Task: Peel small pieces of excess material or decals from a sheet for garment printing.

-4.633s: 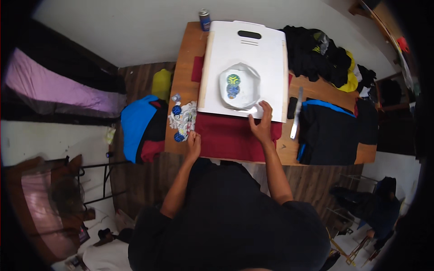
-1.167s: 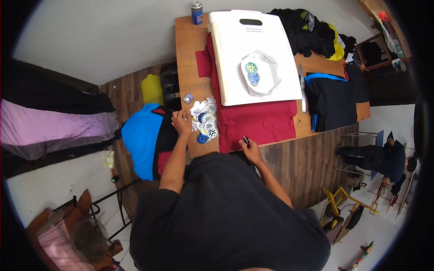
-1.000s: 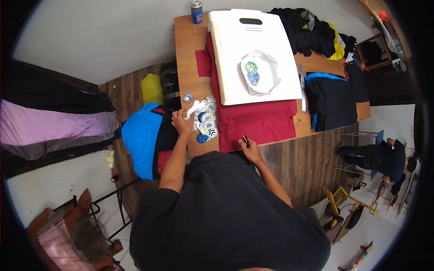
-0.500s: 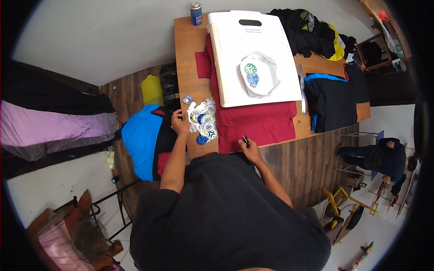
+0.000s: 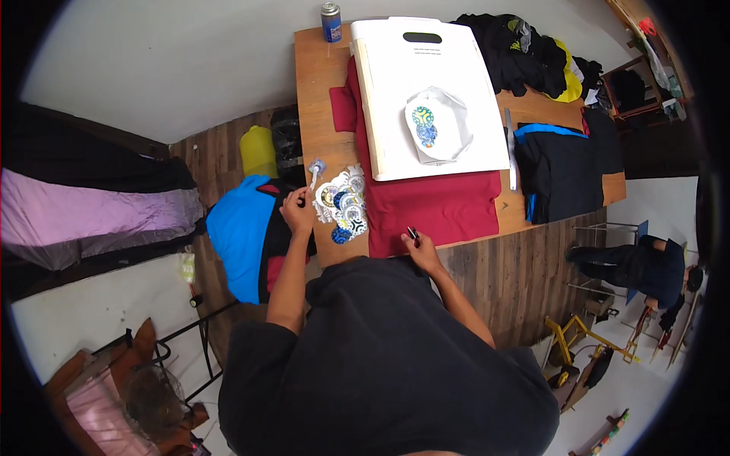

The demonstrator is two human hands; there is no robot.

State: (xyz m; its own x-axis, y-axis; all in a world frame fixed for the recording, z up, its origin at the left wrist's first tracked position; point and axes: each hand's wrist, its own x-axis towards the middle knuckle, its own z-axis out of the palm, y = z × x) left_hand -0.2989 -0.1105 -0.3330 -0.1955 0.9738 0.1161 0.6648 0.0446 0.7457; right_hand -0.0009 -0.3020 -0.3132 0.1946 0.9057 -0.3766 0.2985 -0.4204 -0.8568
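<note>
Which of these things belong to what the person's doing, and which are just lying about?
Seemingly in use:
- small dark tool, in the right hand
- thin pale strip, at the left hand
- patterned cut-outs, beside that hand

Probably just lying about:
- blue can
- heaped black clothes
- yellow bundle
- folded black cloth

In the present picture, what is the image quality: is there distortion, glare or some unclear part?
In the head view, the corners are black and straight lines bend toward the rim; there too, the white board looks very bright, the black shirt shows little texture, and the dark item in the right hand is too small to identify.
</note>
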